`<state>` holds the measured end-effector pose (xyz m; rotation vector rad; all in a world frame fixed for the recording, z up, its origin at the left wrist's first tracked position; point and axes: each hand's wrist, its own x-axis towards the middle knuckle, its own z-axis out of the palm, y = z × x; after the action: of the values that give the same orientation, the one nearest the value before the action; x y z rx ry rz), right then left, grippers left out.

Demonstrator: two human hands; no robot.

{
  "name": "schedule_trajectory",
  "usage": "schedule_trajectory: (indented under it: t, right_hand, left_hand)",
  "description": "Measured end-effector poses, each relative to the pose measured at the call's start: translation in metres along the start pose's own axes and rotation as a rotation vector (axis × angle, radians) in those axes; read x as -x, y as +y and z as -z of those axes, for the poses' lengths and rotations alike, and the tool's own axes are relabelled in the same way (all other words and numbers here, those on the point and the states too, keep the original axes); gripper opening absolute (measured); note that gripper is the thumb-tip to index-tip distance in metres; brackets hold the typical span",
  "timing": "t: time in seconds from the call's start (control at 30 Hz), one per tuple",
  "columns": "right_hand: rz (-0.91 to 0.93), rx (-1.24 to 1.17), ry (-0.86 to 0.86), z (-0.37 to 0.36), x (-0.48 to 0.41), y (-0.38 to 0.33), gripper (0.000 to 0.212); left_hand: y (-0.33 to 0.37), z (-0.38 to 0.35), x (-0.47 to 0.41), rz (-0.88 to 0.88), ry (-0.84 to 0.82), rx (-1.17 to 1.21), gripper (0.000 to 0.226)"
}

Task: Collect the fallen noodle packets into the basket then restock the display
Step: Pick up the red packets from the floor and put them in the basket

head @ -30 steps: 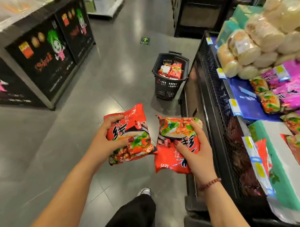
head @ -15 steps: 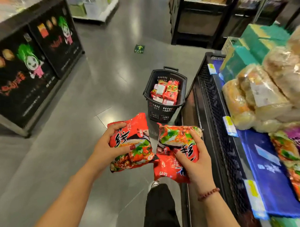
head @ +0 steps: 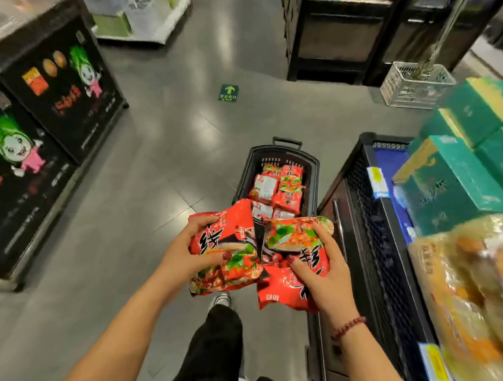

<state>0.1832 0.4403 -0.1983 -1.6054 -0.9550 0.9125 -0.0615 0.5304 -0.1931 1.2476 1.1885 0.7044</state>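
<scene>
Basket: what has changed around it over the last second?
The person has walked closer: the basket now lies just ahead, beside the display. The left hand and right hand still grip their noodle packets; nothing released, basket contents unchanged.

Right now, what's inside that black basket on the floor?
Red noodle packets lie piled in the basket. The held packets in the left hand and right hand cover its near end; the pile hides the bottom.
</scene>
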Motion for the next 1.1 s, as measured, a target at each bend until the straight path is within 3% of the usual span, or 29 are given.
schedule_trajectory:
  t: [0.33,0.5,0.87,1.1]
  right_hand:
    - [-0.129,-0.005,0.134,-0.027,-0.162,0.002,0.073]
    - [-0.229,-0.023,0.167,-0.021,-0.241,0.024,0.074]
    - [-0.453,0.134,0.070,-0.021,-0.389,0.181,0.073]
    - [-0.403,0.305,-0.002,-0.059,-0.438,0.296,0.075]
  left_hand:
    - [0.038,0.011,-0.211,0.070,-0.194,-0.069,0.070]
    - [0.034,-0.013,-0.292,0.153,-0.207,-0.054,0.074]
    - [-0.082,-0.087,-0.442,0.333,-0.154,-0.124,0.064]
    - [-0.186,-0.097,-0.509,0.369,-0.190,-0.250,0.064]
